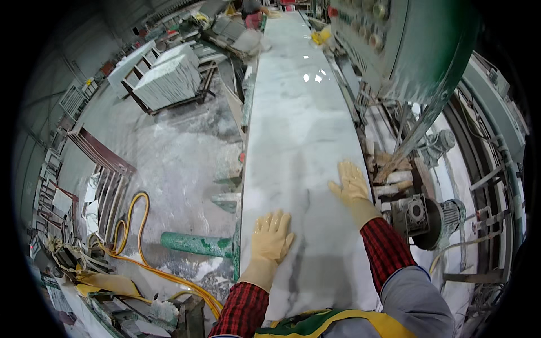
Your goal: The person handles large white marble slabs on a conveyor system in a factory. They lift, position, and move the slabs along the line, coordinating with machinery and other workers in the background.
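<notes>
A long marble slab (298,141) runs straight away from the person, lying flat on the machine bed between a wet floor (174,152) on the left and a green control cabinet (406,45) with motors (428,217) on the right. The slab is pale grey-white with soft cloudy veining and a few darker streaks near the close end; its surface is glossy and wet, throwing back bright spots of light farther up. Both hands wear yellowish rubber gloves. The left hand (271,238) lies palm down on the near part of the slab, fingers spread flat, gripping nothing. The right hand (350,183) is pressed flat too, fingers splayed, close to the slab's right edge. A yellow hose (135,225) loops over the floor.
</notes>
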A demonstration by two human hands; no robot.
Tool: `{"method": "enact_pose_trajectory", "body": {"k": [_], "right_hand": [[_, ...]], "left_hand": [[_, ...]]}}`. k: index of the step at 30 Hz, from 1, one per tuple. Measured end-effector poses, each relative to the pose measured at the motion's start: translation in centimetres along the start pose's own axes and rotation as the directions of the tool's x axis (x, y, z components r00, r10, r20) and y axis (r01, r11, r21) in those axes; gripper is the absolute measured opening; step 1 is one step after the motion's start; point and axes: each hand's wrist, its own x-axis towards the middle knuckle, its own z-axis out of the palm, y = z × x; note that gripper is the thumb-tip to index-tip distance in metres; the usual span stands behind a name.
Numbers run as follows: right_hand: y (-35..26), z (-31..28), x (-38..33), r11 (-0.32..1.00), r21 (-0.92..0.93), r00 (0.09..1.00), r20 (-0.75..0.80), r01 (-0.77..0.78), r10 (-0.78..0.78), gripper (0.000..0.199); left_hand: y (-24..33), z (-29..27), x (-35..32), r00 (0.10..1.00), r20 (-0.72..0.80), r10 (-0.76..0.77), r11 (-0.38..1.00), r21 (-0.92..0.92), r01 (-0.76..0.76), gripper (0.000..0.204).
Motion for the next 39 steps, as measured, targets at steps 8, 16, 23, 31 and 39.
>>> {"method": "enact_pose_trajectory", "body": {"k": [8,16,23,31,39], "right_hand": [[-5.8,-1.6,-19.0,0.969,0.011,0.970,-0.008,0.245,-0.245,0.084],[-13.9,-4.2,-34.4,0.855,0.393,0.859,0.241,0.340,-0.452,0.088],[-20.7,-2.6,-32.9,0.855,0.278,0.765,0.385,0.438,-0.517,0.060],[-19.2,-2.8,-33.0,0.811,0.295,0.819,0.133,0.505,-0.558,0.067],[-25.3,-2.4,-32.0,0.657,0.376,0.721,-0.043,0.653,-0.692,0.065]], "left_hand": [[-1.3,1.4,0.2,0.998,-0.058,0.001,1.000,0.003,-0.001,0.064],[-1.5,2.2,0.8,0.995,-0.088,0.043,0.999,0.035,-0.040,0.063],[-2.9,3.4,0.7,0.989,-0.113,0.097,0.995,-0.008,-0.099,0.061],[-3.0,-0.6,-15.9,0.955,-0.141,0.263,0.964,0.003,-0.265,0.053],[-6.3,2.6,-28.6,0.863,0.162,-0.478,0.469,-0.784,0.406,0.060]]}}
